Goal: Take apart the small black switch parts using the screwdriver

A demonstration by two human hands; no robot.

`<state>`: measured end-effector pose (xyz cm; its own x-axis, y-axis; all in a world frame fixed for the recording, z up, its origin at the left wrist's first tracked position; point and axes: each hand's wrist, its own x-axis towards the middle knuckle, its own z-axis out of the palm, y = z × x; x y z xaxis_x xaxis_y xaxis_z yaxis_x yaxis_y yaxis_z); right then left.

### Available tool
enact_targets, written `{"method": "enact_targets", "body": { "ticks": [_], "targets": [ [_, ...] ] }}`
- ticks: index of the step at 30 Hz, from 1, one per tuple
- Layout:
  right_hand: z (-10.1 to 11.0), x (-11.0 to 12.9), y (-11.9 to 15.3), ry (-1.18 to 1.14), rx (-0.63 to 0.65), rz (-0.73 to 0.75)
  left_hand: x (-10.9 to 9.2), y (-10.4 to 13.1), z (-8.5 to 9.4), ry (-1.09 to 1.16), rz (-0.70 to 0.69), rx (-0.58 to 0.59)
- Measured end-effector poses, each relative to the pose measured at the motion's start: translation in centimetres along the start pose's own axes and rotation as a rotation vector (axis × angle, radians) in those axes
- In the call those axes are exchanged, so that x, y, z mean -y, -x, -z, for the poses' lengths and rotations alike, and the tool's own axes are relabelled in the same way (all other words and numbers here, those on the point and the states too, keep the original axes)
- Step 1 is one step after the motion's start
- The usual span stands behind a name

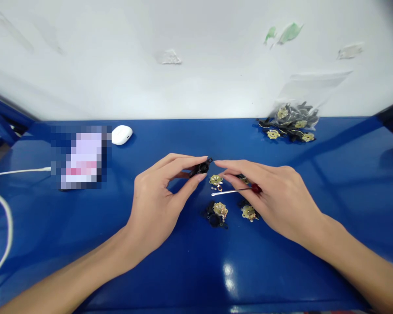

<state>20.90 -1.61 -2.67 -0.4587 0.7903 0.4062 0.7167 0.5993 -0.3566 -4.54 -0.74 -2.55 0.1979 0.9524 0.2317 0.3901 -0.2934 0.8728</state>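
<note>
Left hand (pixel 160 196): closed on a small black plastic part (pixel 204 167), pinched between thumb and fingertips above the bench (pixel 170 279). Part's long axis slants from near left to far right; its far right end points toward my other hand.

Right hand (pixel 278 196): gripping a screwdriver (pixel 231 191) by its red handle, mostly hidden in the palm. Thumb and forefinger reach out left. Forefinger tip is just beside the part's far right end; whether it touches, I cannot tell.

Key relation: the part lies directly left of my right fingertips, within the left hand's pinch, so the left is the nearer hand. Screwdriver shaft runs almost left to right, tip to the left, on the near side of the part and not lined up with it.

Between the hands: a loose brass disc (pixel 215 180) with tiny bits (pixel 213 188) beside it. Nearer to me, a black piece (pixel 215 220) with a brass disc against it; another brass disc (pixel 249 213) lies below the right hand. Far right: a pile of parts (pixel 273 134) and a plastic bag (pixel 304 114).

Writing: phone (pixel 85 159) screen is pixelated, unreadable. White case (pixel 122 134): no brand legible. Bag: no label discernible.
</note>
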Motion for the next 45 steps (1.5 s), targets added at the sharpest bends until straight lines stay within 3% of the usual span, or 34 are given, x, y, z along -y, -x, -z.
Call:
{"method": "enact_targets", "body": {
  "ticks": [9,17,27,34,45],
  "targets": [
    [0.2,0.4,0.1,-0.127,0.175,-0.110,0.1,-0.1,-0.2,0.052,-0.011,-0.035],
    [0.4,0.5,0.2,-0.121,0.220,-0.091,0.0,-0.1,-0.1,0.060,-0.001,-0.019],
    [0.5,0.8,0.1,-0.152,0.171,-0.051,0.0,0.0,-0.1,0.059,0.016,-0.004],
    [0.9,0.9,0.0,-0.146,0.018,-0.066,-0.4,0.0,-0.3,0.126,0.044,-0.015],
    [0.4,1.5,0.4,-0.186,-0.113,-0.065,-1.6,-0.3,-0.1,0.526,0.228,0.198]
  ]
}}
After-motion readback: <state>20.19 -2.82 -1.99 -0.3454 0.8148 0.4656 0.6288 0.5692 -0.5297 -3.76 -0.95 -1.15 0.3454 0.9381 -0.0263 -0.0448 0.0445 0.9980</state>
